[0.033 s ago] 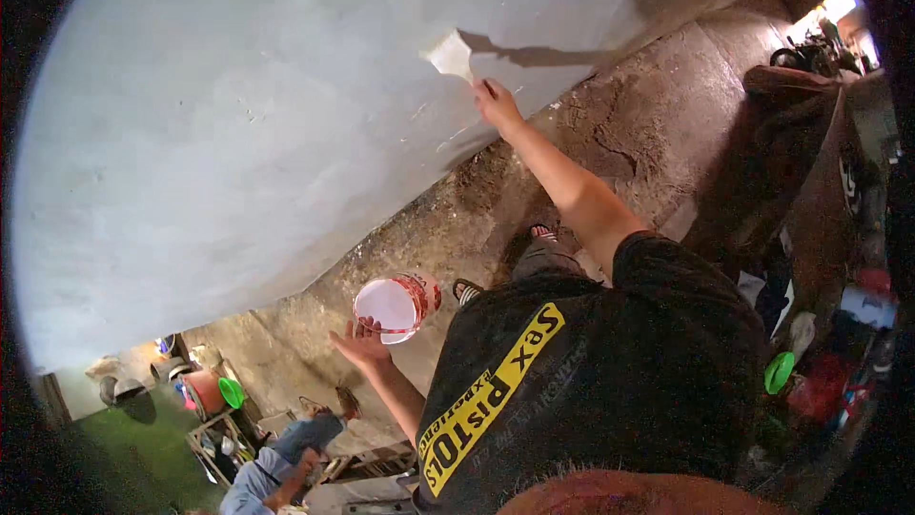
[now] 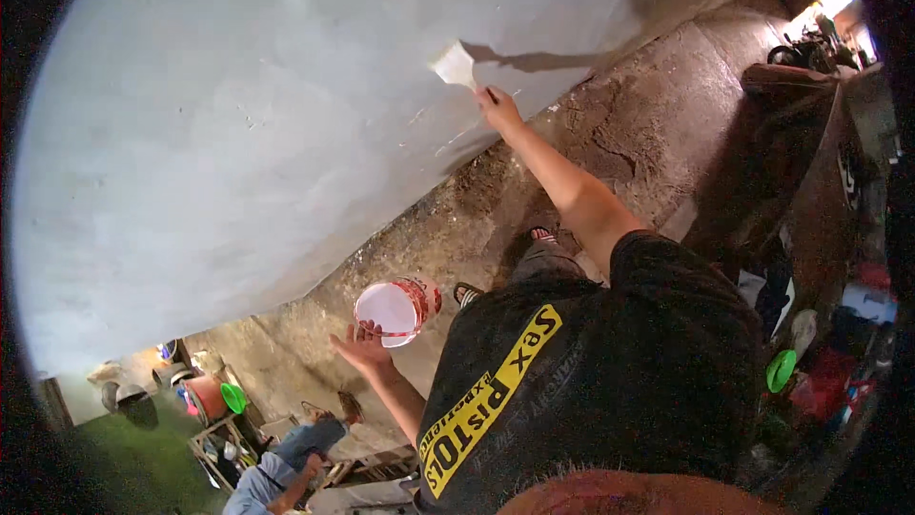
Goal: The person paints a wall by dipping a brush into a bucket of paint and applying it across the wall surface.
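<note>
With my right arm stretched out, my right hand [image 2: 498,109] is closed round the handle of a wide, flat paintbrush [image 2: 456,67]. The brush's pale head is at the light grey-white wall [image 2: 238,115], where it casts a long shadow. Lower and to the left, my left hand [image 2: 362,349] holds a red and white paint bucket [image 2: 389,311] at its rim or handle. Some of its fingers are spread, and the exact grip is hard to make out. The bucket is tilted, so its whitish inside shows; the paint level cannot be told.
The stained concrete floor [image 2: 629,124] runs along the wall's foot. Another person [image 2: 276,477] is at the lower left, near a wooden rack, a red tub [image 2: 204,399] and a green basin [image 2: 233,398]. Dark draped cloth [image 2: 762,162] and a motorbike [image 2: 810,53] stand to the right.
The brush and my right hand have shifted slightly right and down along the wall. The person at the lower left has changed posture. My left hand keeps hold of the bucket.
</note>
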Motion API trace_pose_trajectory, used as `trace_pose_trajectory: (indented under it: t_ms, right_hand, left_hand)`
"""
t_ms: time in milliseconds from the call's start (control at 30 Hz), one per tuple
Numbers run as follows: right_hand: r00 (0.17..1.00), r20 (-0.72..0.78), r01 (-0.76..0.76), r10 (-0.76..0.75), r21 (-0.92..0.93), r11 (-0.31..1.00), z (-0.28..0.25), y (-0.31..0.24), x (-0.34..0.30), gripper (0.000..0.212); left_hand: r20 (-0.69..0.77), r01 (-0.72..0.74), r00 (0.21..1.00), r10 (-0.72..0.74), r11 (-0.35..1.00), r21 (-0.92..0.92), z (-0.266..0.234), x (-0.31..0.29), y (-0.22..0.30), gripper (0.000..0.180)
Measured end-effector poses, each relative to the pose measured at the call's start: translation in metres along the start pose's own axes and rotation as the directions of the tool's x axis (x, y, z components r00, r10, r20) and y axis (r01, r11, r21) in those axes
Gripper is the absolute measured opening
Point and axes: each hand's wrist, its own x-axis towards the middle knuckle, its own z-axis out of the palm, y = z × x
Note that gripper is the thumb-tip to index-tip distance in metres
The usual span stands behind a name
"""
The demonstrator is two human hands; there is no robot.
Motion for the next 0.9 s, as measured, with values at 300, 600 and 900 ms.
trace_pose_trajectory:
  t_ms: [300,600,900]
  right_hand:
    - [0.962,-0.188,-0.266,0.200,-0.454,0.850,-0.072,-0.030,0.068,0.056]
    - [0.995,-0.064,0.095,-0.082,0.248,0.964,-0.136,-0.196,0.021,0.032]
    - [0.994,-0.105,-0.073,0.021,-0.520,0.851,-0.140,-0.006,0.050,0.052]
  left_hand:
    - [-0.018,0.010,1.000,-0.010,1.000,0.019,0.005,-0.013,0.001,0.076]
    - [0.003,0.011,1.000,-0.012,0.992,0.122,0.051,-0.038,0.002,0.078]
    - [0.108,0.023,0.994,-0.033,0.996,0.091,0.073,-0.064,0.000,0.082]
